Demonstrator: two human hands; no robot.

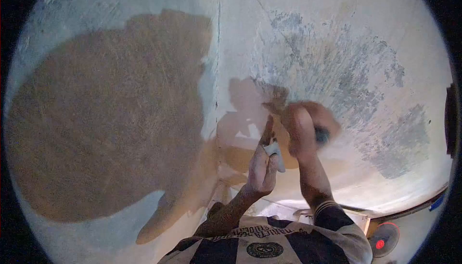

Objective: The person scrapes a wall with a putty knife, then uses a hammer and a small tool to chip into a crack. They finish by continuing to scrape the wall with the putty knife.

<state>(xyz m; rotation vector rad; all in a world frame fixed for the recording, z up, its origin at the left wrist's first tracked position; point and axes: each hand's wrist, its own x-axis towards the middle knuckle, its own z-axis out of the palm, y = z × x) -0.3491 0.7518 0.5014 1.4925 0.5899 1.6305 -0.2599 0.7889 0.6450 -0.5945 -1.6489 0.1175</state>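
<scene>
Here, the right hand [303, 127], blurred, was closed around a dark object [321, 136] before the wall's grey patch [365, 76], which spread above and right of it, while just left a white piece [275, 157] lay against the left hand [261, 170], whose grip I couldn't tell.

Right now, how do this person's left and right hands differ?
The left hand looks fairly sharp; the right hand is blurred. The left hand carries a white piece; the right has a dark object, too blurred to name. The left hand sits lower in view than the right. Both are before the wall.
</scene>
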